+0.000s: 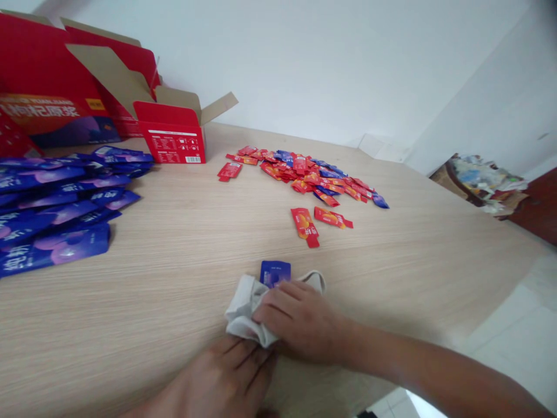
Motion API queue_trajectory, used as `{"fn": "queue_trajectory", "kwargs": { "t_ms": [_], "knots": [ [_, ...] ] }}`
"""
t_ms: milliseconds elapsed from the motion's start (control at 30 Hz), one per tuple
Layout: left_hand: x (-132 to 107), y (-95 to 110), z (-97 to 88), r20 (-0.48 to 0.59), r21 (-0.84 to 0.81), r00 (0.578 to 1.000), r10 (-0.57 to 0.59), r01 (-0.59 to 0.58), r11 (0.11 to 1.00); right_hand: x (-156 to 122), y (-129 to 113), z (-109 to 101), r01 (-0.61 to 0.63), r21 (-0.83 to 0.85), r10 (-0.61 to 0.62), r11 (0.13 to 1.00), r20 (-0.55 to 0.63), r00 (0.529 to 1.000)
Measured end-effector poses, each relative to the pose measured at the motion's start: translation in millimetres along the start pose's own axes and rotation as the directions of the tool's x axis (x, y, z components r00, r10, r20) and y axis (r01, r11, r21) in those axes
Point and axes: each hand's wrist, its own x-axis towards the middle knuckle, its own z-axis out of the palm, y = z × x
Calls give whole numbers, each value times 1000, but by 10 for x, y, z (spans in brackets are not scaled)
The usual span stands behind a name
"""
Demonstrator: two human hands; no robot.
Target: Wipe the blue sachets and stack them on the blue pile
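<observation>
A blue sachet (275,273) lies on the table in front of me, its far end showing beyond a crumpled pale cloth (244,305). My right hand (300,319) grips the cloth with bent fingers and presses it over the sachet. Just nearer to me, my left hand (230,374) is closed at the cloth's near edge. Whatever its fingers hold is hidden under the hands and cloth. Beyond them lie two red sachets, one red sachet (305,226) nearer and another red sachet (333,218) beside it.
A heap of small red and blue sachets (304,174) lies toward the wall. Rows of larger blue pouches (56,244) cover the left side. Behind them stand an open red carton (172,136) and bigger red boxes (47,69). A bin with litter (478,180) is past the table's right edge.
</observation>
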Motion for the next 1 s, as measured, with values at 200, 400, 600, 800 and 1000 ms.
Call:
{"fn": "queue_trajectory", "kwargs": {
  "t_ms": [200, 400, 600, 800, 1000],
  "knots": [
    [8, -80, 140, -166, 113, 980, 112, -94, 989, 190, 466, 213, -78, -118, 79, 990, 8, 997],
    [79, -87, -115, -17, 50, 996, 86, -85, 995, 416, 929, 62, -215, -301, 215, 929, -31, 976],
    [242, -165, -250, -85, -84, 995, 54, -61, 995, 168, 730, -140, -380, -53, 350, 923, -295, 889],
    [306, -188, -266, -18, -73, 999, -43, 41, 996, -50, 736, -116, -494, 88, 494, 865, -323, 808],
    [506, -86, -314, 302, -4, 876, -376, 395, 919, -133, 926, -137, -553, 183, 581, 813, -327, 745]
  ]
}}
